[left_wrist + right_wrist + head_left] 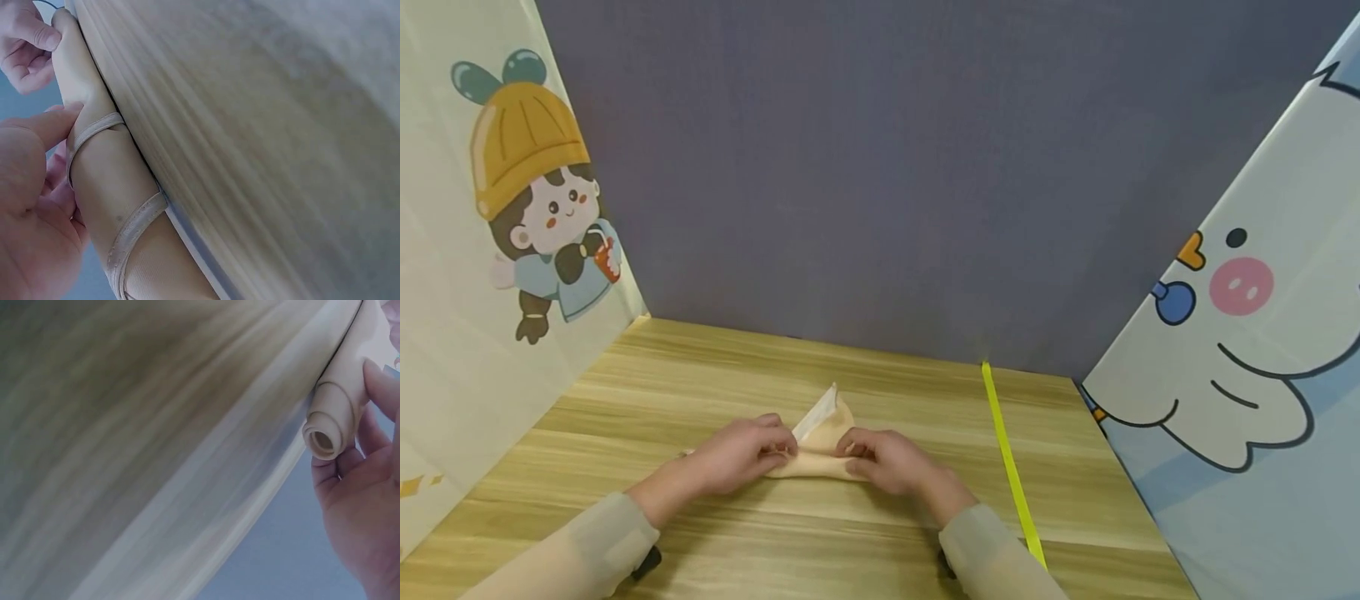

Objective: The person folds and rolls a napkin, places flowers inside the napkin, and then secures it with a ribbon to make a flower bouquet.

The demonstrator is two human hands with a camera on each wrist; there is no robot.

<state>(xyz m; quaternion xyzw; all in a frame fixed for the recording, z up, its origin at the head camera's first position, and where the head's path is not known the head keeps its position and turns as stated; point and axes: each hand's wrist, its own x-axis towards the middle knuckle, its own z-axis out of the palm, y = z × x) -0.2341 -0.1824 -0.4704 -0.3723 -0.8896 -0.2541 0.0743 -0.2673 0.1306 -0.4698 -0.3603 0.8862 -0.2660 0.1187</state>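
A beige piece of soft fabric [814,465], partly rolled into a tube, lies on the wooden table. Beyond the roll, an unrolled pointed flap [824,427] sticks up, showing a whitish side. My left hand [745,454] pinches the left part of the roll, and my right hand [891,460] grips its right part. Thin edged straps [132,231] wrap around the roll [106,165] in the left wrist view. Spiralled layers show at the roll's hollow end [322,440] in the right wrist view. Which kind of item it is cannot be told.
A yellow strip [1011,467] runs front to back along the table [700,533], right of the hands. A grey-blue panel [850,167] stands behind. Printed cartoon panels flank the table, one left [445,333] and one right [1270,500].
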